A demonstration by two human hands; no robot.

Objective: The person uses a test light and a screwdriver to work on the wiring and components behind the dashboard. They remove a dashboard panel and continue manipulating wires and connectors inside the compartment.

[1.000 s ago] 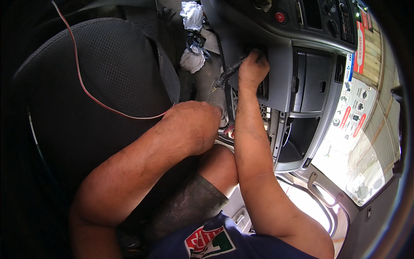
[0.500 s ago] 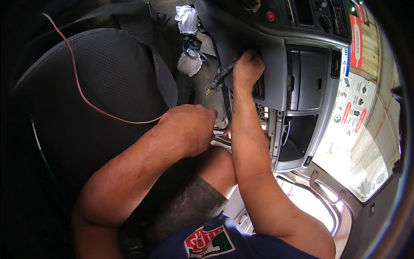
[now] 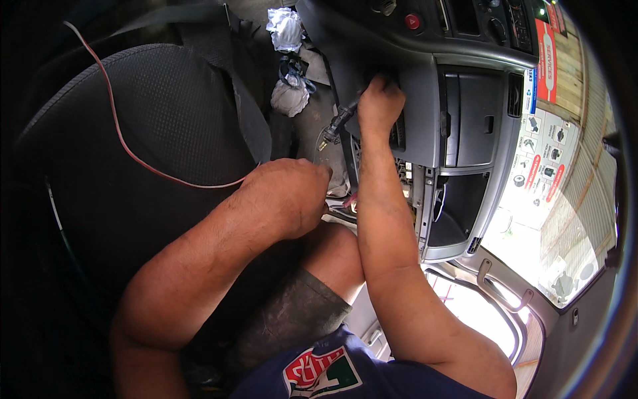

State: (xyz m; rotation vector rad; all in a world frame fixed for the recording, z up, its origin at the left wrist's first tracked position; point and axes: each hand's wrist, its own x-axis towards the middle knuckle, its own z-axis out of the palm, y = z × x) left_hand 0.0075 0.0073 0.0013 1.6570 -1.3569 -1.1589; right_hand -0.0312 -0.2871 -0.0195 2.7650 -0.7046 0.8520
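I look down inside a car. My right hand (image 3: 380, 101) is up under the grey dashboard (image 3: 425, 100), fingers curled around a black cable with a plug end (image 3: 334, 128) hanging to its left. My left hand (image 3: 289, 193) is closed beside my knee, pinching a thin red wire (image 3: 119, 133) that loops back over the dark fabric seat (image 3: 146, 146). A few coloured wire ends (image 3: 345, 203) show just right of that hand. What the fingers of either hand do underneath is hidden.
An open glovebox cavity (image 3: 458, 206) gapes below the closed lid (image 3: 475, 120). White and grey rags (image 3: 289, 93) lie on the floor ahead. The open door (image 3: 531, 292) with its grab handle is at the lower right, bright ground outside.
The view has shifted slightly. My right hand stays at the dashboard underside with the cable; my left hand holds roughly the same place by the knee.
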